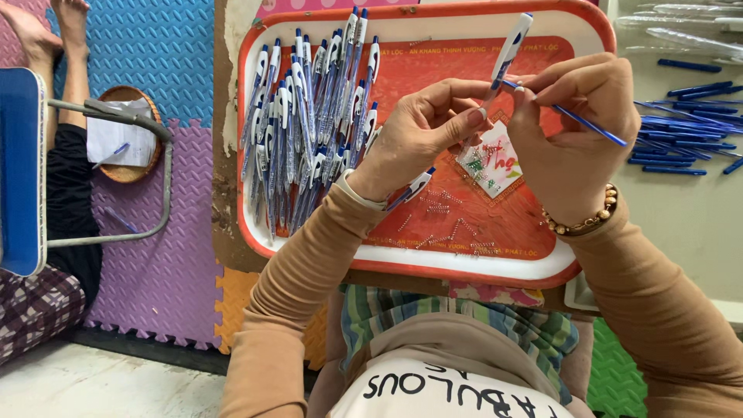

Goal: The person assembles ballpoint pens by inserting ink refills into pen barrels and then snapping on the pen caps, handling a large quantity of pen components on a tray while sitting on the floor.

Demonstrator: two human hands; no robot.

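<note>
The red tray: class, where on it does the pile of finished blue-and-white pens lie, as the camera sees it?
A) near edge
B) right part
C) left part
C: the pile of pens covers the left part of the red tray; small springs lie in the middle.

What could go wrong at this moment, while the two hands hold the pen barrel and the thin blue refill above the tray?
1. The blue refill, pinched in the right hand, sticks out sideways; it might bend or slip.
2. The small springs lie loose on the red tray under the left hand; a wrist could scatter them.
3. The pen barrel is held only at its lower end and might drop onto the pile of pens.
</note>
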